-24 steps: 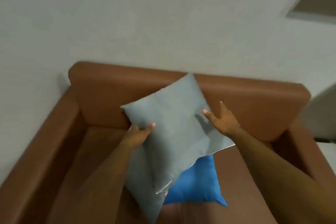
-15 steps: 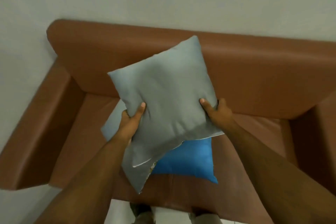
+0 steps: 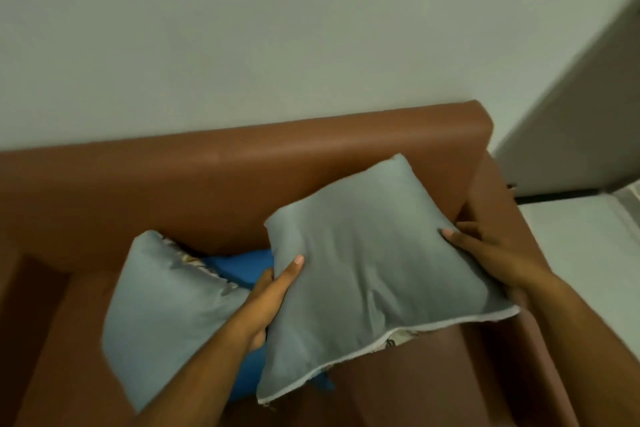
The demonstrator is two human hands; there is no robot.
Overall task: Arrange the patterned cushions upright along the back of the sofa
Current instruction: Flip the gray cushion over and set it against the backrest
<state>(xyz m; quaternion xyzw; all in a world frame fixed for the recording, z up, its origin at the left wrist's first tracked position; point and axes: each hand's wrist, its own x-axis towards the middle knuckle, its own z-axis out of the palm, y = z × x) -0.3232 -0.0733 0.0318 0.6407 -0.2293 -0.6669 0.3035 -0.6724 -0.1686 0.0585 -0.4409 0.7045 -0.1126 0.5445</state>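
Observation:
I hold a grey cushion [image 3: 374, 263] with both hands over the right end of the brown sofa [image 3: 242, 163], its plain back facing me and a strip of patterned fabric showing at its lower edge. My left hand [image 3: 270, 298] grips its left side, thumb on top. My right hand [image 3: 491, 253] grips its right side near the armrest. A second grey cushion [image 3: 166, 302] with a patterned edge lies on the seat to the left. A blue cushion [image 3: 242, 267] lies between and under the two, mostly hidden.
The sofa backrest stands against a pale wall [image 3: 242, 28]. The right armrest [image 3: 491, 194] lies just beyond my right hand. A light floor [image 3: 581, 246] and a wall corner are to the right of the sofa.
The held cushion has moved right toward the sofa's right end and tilted flatter. The view swung right, and the second grey cushion now shows on the left.

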